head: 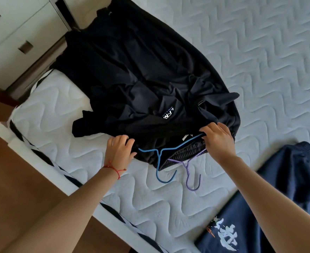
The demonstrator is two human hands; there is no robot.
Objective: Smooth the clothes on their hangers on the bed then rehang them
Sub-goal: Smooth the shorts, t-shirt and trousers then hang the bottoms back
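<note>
Head view, looking down on a quilted white mattress (259, 57). A pile of black clothes (141, 79) lies across it, from the upper left edge down toward the person's hands. How many garments make up the pile cannot be told; the folds merge into one dark mass. A small white printed label shows near the collar, only partly readable.

Left hand (120, 148): fingers curled over the near left edge of the black fabric, gripping it. Fingertips are buried in the cloth and not visible. A red string bracelet (114, 168) sits on the wrist.

Right hand (218, 138): fingers curled down onto the near right edge of the same fabric, gripping it where the arm of the blue hanger (161, 157) runs in under the cloth. Whether the fingers also close on the hanger wire cannot be told.

Only the neck, the hook and part of the shoulders of the blue hanger show; the rest is under the clothes. A purple hanger (188, 170) lies just beside it to the right, its hook on the mattress, its shoulders mostly hidden beneath a ribbed black hem.

At lower right a navy garment (287, 189) with a white print lies on the mattress, cut off by the frame edge. White cabinet fronts (13, 33) stand at upper left, with wooden floor (13, 170) at lower left.
</note>
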